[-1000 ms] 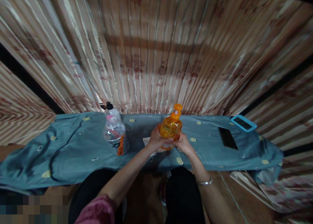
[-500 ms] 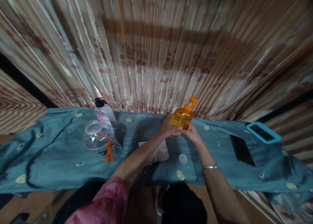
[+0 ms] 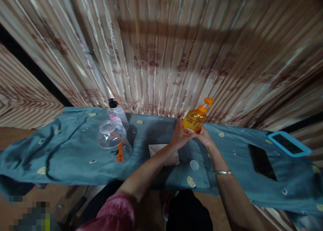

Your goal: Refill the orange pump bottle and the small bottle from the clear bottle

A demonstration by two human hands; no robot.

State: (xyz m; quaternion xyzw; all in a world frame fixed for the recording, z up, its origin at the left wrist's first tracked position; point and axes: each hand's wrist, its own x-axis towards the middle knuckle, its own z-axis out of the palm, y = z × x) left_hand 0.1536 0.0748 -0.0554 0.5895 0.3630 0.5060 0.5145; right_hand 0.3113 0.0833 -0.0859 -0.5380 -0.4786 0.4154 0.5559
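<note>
Above the table (image 3: 75,163), in the head view, an orange bottle (image 3: 194,120) is held clear of the surface, tilted so that its pump head points up and to the right. The left hand (image 3: 179,136) wraps the bottle's lower left side; the right hand (image 3: 205,137) closes on its base from the right. Both hands are shut on the bottle, which suggests a two-handed grip to steady it at the tilt. A bangle (image 3: 222,172) sits on the right wrist.

Below the bottle a small white disc (image 3: 194,164) lies flat on the cloth (image 3: 63,146); whether it is a cap or a seal cannot be told. Just left of it lies a white napkin (image 3: 161,152), partly hidden by the left forearm.

Well to the left stand a clear jar (image 3: 112,140) with an orange tag and, behind it, a clear pump bottle (image 3: 117,111) with a black head, both upright and close together. To the right a black phone (image 3: 261,162) lies flat, and beyond it a blue-cased device (image 3: 289,143) at the far edge.

The table is covered by a blue-grey cloth with small yellow motifs, rumpled at the left. A striped, patterned curtain (image 3: 161,56) closes the whole background. The light is dim.
</note>
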